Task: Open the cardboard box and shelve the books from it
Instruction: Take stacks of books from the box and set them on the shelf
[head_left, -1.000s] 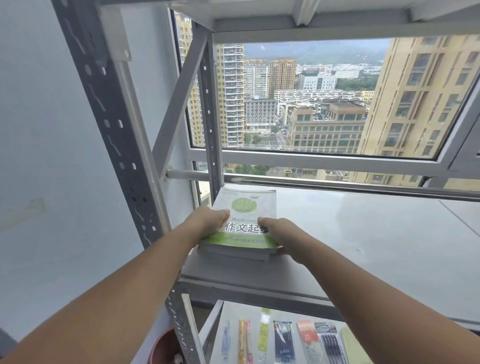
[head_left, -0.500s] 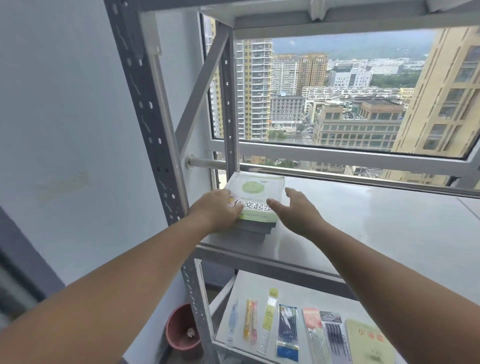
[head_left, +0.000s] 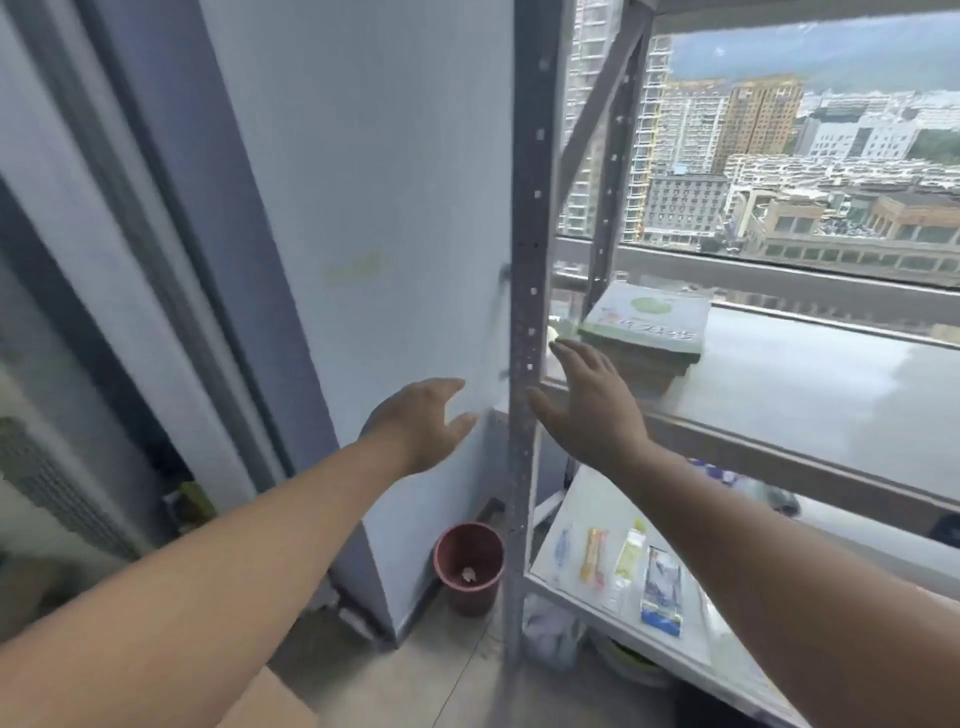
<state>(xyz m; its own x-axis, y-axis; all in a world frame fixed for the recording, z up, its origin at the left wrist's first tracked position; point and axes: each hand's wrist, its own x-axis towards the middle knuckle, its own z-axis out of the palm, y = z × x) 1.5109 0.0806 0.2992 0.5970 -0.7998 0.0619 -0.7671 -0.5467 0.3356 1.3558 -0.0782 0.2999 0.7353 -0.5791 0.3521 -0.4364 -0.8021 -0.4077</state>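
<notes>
At about 7 o'clock, low in the view, a corner of the cardboard box (head_left: 270, 699) is seen on the floor. Both bare forearms are stretched forward. The left hand (head_left: 421, 423) is held in front of the pale wall, its grip spread and empty. The right hand (head_left: 589, 402) is raised just right of the grey shelf post (head_left: 527, 364), fingers spread, nothing held, apart from the books. On the lower shelf (head_left: 582, 582), at 5 o'clock, packaged pens (head_left: 661, 590) are laid out. A reddish bucket (head_left: 469, 566) stands on the floor beside the post. Farther off, at 1 o'clock, a stack of books (head_left: 647, 332) lies flat on the upper shelf (head_left: 831, 395) near the window (head_left: 779, 156).
</notes>
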